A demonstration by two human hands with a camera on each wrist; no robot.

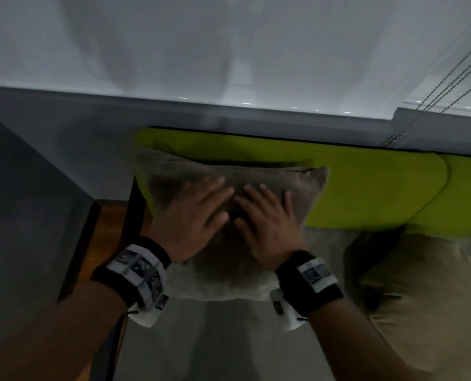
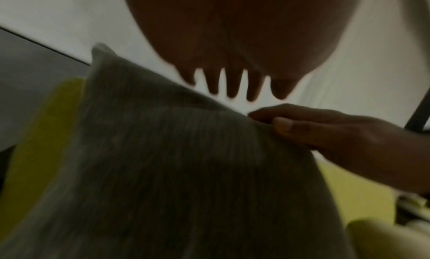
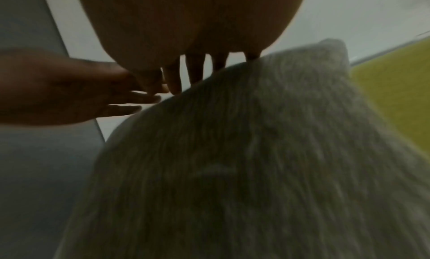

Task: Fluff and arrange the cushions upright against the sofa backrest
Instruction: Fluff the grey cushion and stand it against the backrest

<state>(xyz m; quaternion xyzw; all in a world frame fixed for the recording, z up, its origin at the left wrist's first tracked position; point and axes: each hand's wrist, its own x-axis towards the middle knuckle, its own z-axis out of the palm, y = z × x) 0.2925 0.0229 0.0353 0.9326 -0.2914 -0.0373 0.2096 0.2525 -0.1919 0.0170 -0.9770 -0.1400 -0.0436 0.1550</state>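
1. Left hand [image 1: 194,215] and right hand [image 1: 264,224], fingers straight, press flat on the grey cushion [image 1: 305,193]; thumbs nearly meet.
2. Cushion stands upright against the green backrest [image 1: 366,188]; a beige cushion [image 1: 426,298] lies to the right.

No readable text, brand, number or sign appears in any view. The only printed marks are black-and-white square patterns on the white tags of the left wristband [image 1: 142,268] and the right wristband [image 1: 312,273], seen from the head camera; they are blurred and carry no legible letters or digits. Both wrist views are dim and show no print.
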